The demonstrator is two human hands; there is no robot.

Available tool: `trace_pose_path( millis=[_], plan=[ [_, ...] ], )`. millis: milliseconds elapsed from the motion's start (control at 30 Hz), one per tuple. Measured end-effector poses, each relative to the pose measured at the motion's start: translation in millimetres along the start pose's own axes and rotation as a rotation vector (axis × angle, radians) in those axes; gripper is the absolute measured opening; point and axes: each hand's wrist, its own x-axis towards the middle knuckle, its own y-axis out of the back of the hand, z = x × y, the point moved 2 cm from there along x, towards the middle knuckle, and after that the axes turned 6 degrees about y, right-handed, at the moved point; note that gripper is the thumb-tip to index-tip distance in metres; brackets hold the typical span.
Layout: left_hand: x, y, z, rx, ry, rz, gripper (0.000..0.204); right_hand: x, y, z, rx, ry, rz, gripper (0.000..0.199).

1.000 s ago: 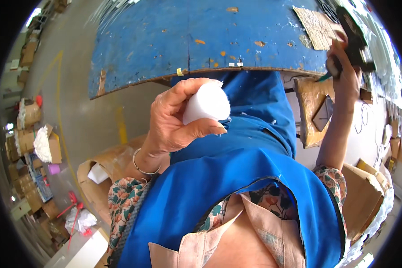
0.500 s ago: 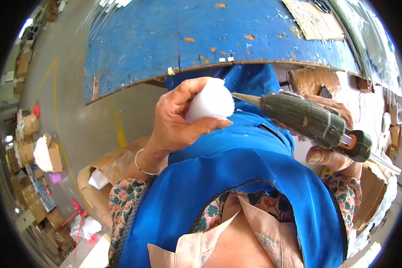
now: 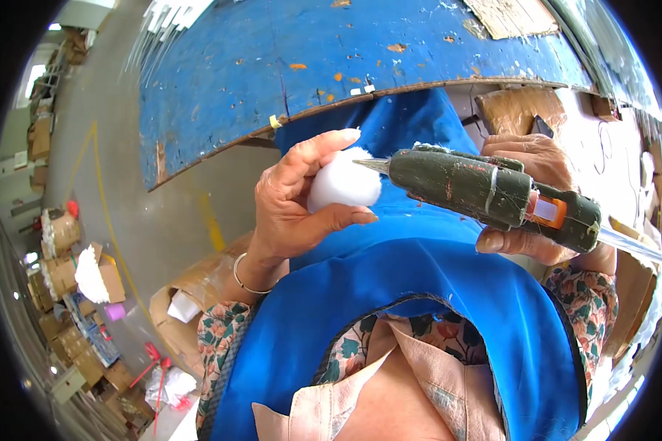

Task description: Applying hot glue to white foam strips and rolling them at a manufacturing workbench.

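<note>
A round white foam-like ball (image 3: 343, 184) with a fuzzy rim sits between the thumb and fingers of my left hand (image 3: 290, 195), above my lap. My right hand (image 3: 533, 165) is wrapped round a dark green hot glue gun (image 3: 460, 184). The gun's metal nozzle (image 3: 373, 165) points left and overlaps the ball's upper right edge; whether it touches cannot be made out. A clear glue stick (image 3: 631, 244) runs out of the gun's back end. The gun hides part of my right fingers.
Ahead lies a blue worktable (image 3: 221, 81) with chipped paint. Thin white rods (image 3: 171, 26) lie at its far left, and a cardboard piece (image 3: 511, 16) at its far right. A cardboard box (image 3: 187, 294) stands by my left elbow. More boxes (image 3: 73, 345) line the floor further left.
The glue gun has moved left, bringing its nozzle over the ball's edge. The ball has turned a little in my left hand, and my left fingertips have spread slightly.
</note>
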Motion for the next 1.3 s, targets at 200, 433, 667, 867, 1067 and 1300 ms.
trace_pose_path(
  millis=[200, 433, 667, 867, 1067, 1300],
  plan=[
    [-2, -4, -3, -0.037, 0.072, -0.029, 0.076, -15, -6, 7, -0.07, -0.119, 0.066, 0.067],
    [-1, -4, -5, 0.003, 0.052, -0.062, 0.079, -21, -2, 13, -0.023, -0.043, -0.043, 0.061],
    [-1, -5, -8, 0.0, 0.049, -0.081, 0.08, -9, -10, 7, 0.019, -0.014, -0.014, 0.056],
    [-2, -9, -9, -0.058, 0.114, -0.096, 0.079, -5, -13, 5, 0.036, -0.012, -0.008, 0.052],
    [-3, -12, -6, -0.056, 0.164, -0.098, 0.077, -6, -11, 6, 0.051, -0.03, -0.009, 0.049],
    [-2, -9, -8, -0.05, 0.122, -0.098, 0.078, -13, -3, 5, 0.057, -0.065, -0.017, 0.045]
  ],
)
